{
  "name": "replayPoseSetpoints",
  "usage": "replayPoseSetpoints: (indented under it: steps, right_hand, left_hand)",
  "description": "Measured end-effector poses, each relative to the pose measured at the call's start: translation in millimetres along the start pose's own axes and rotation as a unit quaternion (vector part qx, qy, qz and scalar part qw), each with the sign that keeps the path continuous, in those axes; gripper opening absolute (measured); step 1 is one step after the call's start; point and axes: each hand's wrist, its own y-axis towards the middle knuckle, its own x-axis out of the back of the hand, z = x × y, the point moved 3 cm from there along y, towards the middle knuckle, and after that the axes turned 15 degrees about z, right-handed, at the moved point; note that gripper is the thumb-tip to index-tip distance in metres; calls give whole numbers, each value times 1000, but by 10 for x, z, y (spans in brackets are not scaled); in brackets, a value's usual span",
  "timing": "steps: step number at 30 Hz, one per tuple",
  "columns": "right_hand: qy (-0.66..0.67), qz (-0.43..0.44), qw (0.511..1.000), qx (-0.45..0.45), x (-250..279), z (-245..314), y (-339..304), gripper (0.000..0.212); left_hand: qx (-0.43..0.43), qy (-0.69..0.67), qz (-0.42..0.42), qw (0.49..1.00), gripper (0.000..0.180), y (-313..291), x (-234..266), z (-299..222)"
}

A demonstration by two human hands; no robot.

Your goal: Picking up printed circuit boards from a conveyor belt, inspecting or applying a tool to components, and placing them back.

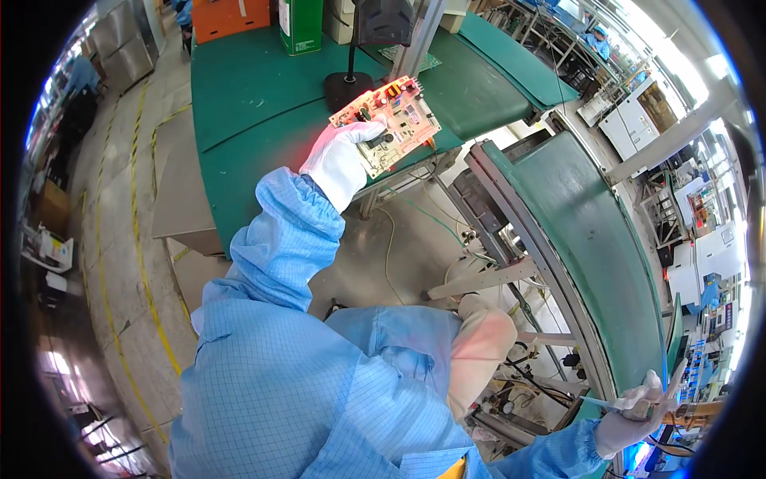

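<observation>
- Left hand, gloved in white, is up front in the head view, pinching the near-left edge of a circuit board, thumb over its face.
- Here's the board: parts side toward the camera, tilted, its long axis running from lower left to upper right, red light washing over it.
- It's above the near edge of the green table, its lower right side out past that edge in this view.
- Tight at the top: a scanner stand and a metal post sit just beyond the board; touching or not, I can't tell.
- Room runs left along the tabletop, and a gap opens on the right before the curved conveyor belt.
- Right hand, also gloved, is well apart at lower right, fingers spread by the belt's near end; whether it holds anything, I can't tell.
</observation>
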Motion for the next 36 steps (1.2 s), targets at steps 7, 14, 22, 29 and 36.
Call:
replayPoseSetpoints:
  steps: [7, 14, 22, 29, 36]
  right_hand:
    - [33, 31, 999, -13, 79, -15, -41, 59]
    - [9, -18, 1000, 5, -163, 47, 5, 57]
    - [32, -53, 998, -4, -178, 63, -30, 60]
    - [-2, -145, 989, -9, -205, 90, -79, 62]
    - [-27, -91, 995, 8, -475, 180, 13, 61]
  left_hand:
    - [-70, 67, -35, 995, 19, 31, 146, -110]
    - [-58, 39, -44, 997, 20, -5, 3, -136]
    - [-71, -28, -17, 997, 25, 101, -54, -183]
    - [139, -42, 118, 982, 37, -161, -586, 327]
    - [280, -28, 241, 929, 46, -387, -1136, 960]
